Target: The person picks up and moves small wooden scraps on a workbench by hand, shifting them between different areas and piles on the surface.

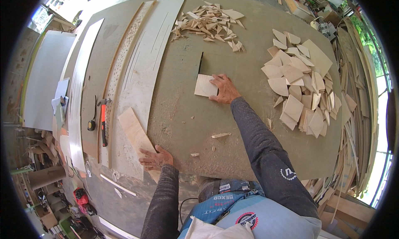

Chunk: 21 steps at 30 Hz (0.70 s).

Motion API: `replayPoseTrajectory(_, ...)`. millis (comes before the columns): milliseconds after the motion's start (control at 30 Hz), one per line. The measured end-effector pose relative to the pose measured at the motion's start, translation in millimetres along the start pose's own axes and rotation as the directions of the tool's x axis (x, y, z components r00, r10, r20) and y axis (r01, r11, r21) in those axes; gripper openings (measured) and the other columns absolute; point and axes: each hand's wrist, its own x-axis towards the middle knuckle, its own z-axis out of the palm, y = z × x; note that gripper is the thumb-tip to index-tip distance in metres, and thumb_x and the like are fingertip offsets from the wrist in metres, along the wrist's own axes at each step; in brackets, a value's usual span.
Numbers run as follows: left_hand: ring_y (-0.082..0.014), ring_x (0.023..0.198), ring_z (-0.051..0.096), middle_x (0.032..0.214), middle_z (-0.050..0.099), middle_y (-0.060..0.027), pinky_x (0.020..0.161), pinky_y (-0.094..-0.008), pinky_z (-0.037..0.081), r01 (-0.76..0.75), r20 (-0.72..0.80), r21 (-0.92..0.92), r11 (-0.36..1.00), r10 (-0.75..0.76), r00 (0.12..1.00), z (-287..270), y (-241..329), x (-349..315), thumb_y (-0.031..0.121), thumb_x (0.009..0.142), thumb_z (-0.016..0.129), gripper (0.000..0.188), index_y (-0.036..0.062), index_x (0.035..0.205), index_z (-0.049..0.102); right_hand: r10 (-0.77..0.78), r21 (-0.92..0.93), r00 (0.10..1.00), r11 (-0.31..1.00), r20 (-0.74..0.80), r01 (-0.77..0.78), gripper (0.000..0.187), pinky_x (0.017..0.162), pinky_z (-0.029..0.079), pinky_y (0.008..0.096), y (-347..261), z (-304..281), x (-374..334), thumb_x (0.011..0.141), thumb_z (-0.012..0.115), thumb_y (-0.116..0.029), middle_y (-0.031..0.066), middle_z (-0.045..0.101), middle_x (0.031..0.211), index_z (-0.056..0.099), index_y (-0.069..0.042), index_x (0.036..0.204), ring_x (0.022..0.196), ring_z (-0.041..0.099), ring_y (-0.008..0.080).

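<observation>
Our right hand (224, 89) holds a small, square, pale plywood piece (203, 86) flat on the broad grey-green table (245, 68); its thumb and fingers are set apart along the right edge. The piece sits at the near end of a narrow black line (200, 63) in the tabletop. Our left hand (157, 158) lies across a long, pale wooden strip (135, 128), fingers slightly spread; from this angle we cannot tell whether they grip it. To its upper left we see an orange-and-black claw hammer (104, 122). Beyond our right hand lie pointed wooden offcuts (214, 22); to its right, larger curved-edged wooden pieces (292, 74) are heaped.
</observation>
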Motion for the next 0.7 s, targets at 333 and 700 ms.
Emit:
replayPoseTrajectory(333,-0.0498,0.153,0.011,0.162,0.010,-0.0371,0.120,-0.0658,0.004,-0.026,-0.012,-0.046,0.999,0.026,1.000,-5,0,-3,0.055,0.100,0.047,0.087,0.0178,0.165,0.001,0.023,-0.002,1.000,1.000,-0.002,-0.023,0.078,0.117,0.035,0.0514,-6,1,-5,0.068,0.084,-0.039,0.0182,0.049,0.152,0.063,-0.003,0.134,0.141,0.039,0.0335)
replayPoseTrajectory(700,-0.0509,0.152,0.014,0.161,0.012,-0.0377,0.120,-0.0670,0.007,-0.018,-0.024,0.000,1.000,0.018,1.000,1,-1,-1,0.057,0.100,0.044,0.086,0.0178,0.165,0.002,0.013,0.005,1.000,1.000,0.008,-0.013,0.078,0.118,0.033,0.0504,-6,0,-6,0.069,0.085,-0.037,0.0173,0.048,0.153,0.062,-0.003,0.135,0.142,0.037,0.0326)
